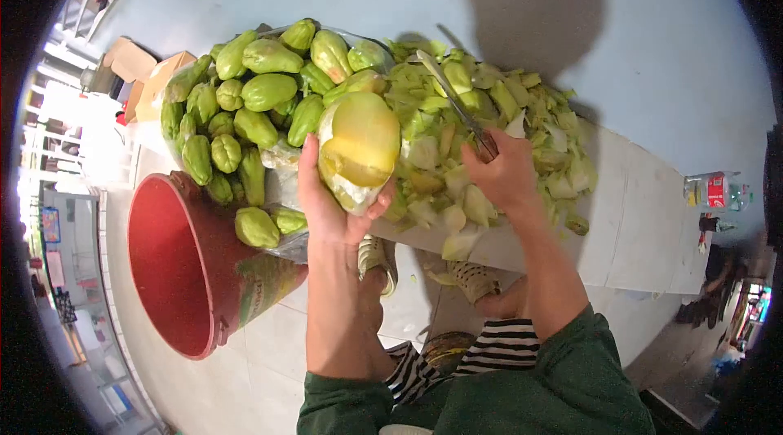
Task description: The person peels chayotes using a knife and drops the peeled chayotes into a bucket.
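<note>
My left hand (336,211) is closed round a large yellow-green chayote (359,141) with broad, pale cut faces and some whitish patches low on it. A knife (457,101) with a long narrow blade and a dark handle is gripped in my right hand (504,167). Its blade points up and left, apart from the chayote, over a heap of green peelings (481,190). Left of that heap lies a pile of whole green chayotes (269,92), partly on clear plastic. The fingers behind the held chayote are mostly hidden.
A red bucket (167,264) leans at the left below the pile, its mouth towards me. Behind it stands an open cardboard box (163,80). A plastic bottle with a red label (718,190) is at the far right. My feet (473,280) are below the peelings.
</note>
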Demonstrator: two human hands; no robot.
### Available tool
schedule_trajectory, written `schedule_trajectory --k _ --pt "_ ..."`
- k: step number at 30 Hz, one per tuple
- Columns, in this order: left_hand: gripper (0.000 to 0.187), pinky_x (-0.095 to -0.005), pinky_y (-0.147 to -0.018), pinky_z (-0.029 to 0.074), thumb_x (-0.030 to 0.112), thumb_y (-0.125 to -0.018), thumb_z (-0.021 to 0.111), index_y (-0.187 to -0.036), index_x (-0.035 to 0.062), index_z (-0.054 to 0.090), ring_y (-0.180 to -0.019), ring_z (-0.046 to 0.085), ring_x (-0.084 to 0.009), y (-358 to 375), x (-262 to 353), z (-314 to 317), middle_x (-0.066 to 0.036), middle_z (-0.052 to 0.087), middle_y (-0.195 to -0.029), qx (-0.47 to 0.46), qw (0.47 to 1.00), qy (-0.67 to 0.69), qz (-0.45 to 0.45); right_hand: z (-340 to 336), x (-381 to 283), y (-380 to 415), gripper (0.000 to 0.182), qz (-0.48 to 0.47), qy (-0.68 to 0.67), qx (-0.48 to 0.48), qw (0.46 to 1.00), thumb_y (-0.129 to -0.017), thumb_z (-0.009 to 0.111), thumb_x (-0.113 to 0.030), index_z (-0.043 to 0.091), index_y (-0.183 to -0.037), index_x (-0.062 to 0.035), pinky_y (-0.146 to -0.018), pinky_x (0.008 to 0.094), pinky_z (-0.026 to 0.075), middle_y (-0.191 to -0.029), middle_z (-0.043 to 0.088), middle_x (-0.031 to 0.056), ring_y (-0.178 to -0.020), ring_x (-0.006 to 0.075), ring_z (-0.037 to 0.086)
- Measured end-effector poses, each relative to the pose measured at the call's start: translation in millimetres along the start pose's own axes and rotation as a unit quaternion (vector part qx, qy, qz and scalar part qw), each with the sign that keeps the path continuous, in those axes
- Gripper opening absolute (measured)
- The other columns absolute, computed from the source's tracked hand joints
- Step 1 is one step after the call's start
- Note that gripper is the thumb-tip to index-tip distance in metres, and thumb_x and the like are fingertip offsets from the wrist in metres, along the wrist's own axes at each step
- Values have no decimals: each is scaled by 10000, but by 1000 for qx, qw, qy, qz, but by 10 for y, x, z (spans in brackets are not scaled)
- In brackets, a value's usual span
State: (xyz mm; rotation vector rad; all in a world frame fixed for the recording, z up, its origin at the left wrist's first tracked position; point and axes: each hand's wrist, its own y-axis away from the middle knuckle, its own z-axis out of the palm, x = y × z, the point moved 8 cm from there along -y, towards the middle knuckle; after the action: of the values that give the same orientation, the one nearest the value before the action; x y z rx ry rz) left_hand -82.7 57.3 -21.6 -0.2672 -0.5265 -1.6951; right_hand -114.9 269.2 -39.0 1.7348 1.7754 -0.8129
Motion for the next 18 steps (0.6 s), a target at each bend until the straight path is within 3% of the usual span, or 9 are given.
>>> schedule_trajectory --k 1,3,5,8,10,12,14,15,18 --pt "618 -273 -371 419 577 -965 390 -1239 45 543 -527 570 -249 -10 3 13 -167 649 -1008 -49 999 -8 -13 -14 -35 18 202 -23 -1 15 1000 -764 671 -196 582 -757 -14 -601 439 501 -669 617 167 -638 370 625" --pt "606 -274 -375 418 576 -965 400 -1238 55 547 -553 583 -246 -1 4 -1 -157 650 -1008 -40 999 -11 -13 -48 -77 48 184 -46 0 33 998 -749 676 -186 584 -753 -27 -589 431 499 -663 609 158 -633 357 625" --pt "594 -275 -379 417 574 -965 410 -1237 65 551 -579 595 -243 -7 -16 -3 -148 652 -1008 -31 999 -11 -15 -69 -348 149 134 -201 0 40 979 -694 690 -135 578 -729 -70 -557 409 491 -641 577 120 -603 322 617" --pt "597 -278 -447 477 579 -960 437 -1274 83 550 -651 623 -235 -8 -5 -71 -125 653 -1010 13 1000 -25 1 -10 -575 314 158 -308 -5 36 951 -630 696 -92 561 -713 -105 -531 387 483 -632 550 81 -579 290 604" --pt "613 -338 -658 529 599 -917 520 -1177 53 615 -759 651 -265 -17 -82 -202 -122 670 -1034 108 993 36 -4 37 -678 391 179 -334 -18 17 942 -613 701 -86 551 -709 -108 -523 386 479 -629 540 68 -579 281 599" --pt "624 -368 -763 554 610 -896 562 -1129 38 648 -813 665 -280 -11 -149 -237 -120 678 -1046 156 986 66 -6 103 -752 448 201 -361 -31 -2 932 -595 706 -80 541 -705 -111 -515 385 476 -626 530 56 -578 273 594" --pt "596 -382 -842 532 558 -875 635 -1171 42 635 -918 649 -266 29 -84 -271 -112 676 -1082 219 974 -49 25 130 -791 501 227 -392 -29 20 919 -570 713 -93 531 -706 -113 -508 390 472 -623 509 47 -578 269 586" --pt "581 -371 -839 528 525 -850 689 -1181 52 632 -924 641 -252 -15 -114 -269 -109 674 -1077 176 984 -24 3 138 -778 502 227 -391 -28 20 920 -570 713 -93 531 -706 -113 -508 390 472 -623 509 47 -578 269 586" --pt "595 -368 -839 530 520 -850 692 -1211 52 618 -900 647 -258 -23 -88 -339 -113 669 -1102 205 976 -58 35 159 -768 502 240 -383 -21 9 923 -563 718 -97 523 -702 -114 -505 397 471 -617 489 43 -574 271 579"
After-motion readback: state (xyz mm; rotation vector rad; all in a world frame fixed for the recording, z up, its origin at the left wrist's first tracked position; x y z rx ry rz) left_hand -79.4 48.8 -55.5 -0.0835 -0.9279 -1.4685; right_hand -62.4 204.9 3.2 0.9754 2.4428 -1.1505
